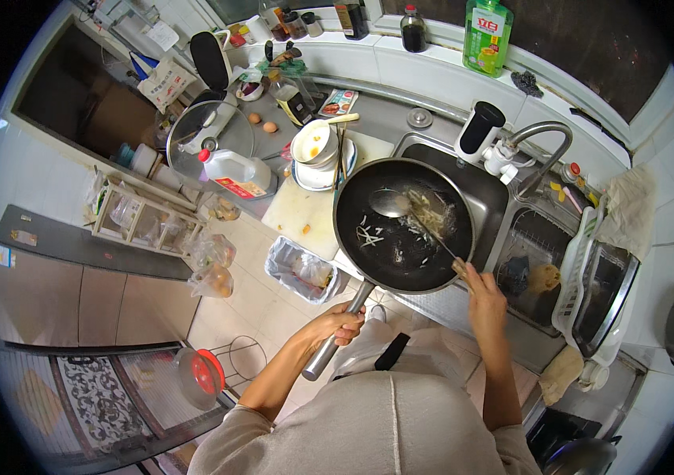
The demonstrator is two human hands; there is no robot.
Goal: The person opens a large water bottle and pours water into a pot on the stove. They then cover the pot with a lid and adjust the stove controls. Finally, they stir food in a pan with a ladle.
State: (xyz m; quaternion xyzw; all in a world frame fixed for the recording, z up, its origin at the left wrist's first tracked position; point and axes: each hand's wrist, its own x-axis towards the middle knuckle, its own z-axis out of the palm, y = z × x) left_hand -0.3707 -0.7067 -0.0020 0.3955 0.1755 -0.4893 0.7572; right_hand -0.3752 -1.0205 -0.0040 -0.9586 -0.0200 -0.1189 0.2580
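Note:
My left hand is wrapped around the metal handle of a dark frying pan. The pan is held up in front of me, over the near edge of the counter and part of the sink. In my right hand is the wooden grip of a metal ladle, its bowl resting inside the pan. Pale shreds of food lie in a wet heap beside the ladle, with a few more strips scattered to the left. The pan hides part of the cutting board and the sink basin.
Left of the pan stand a white bowl on a plate, a large plastic jug and a glass lid. A lined trash bin sits below. The sink faucet and a dish rack are at the right.

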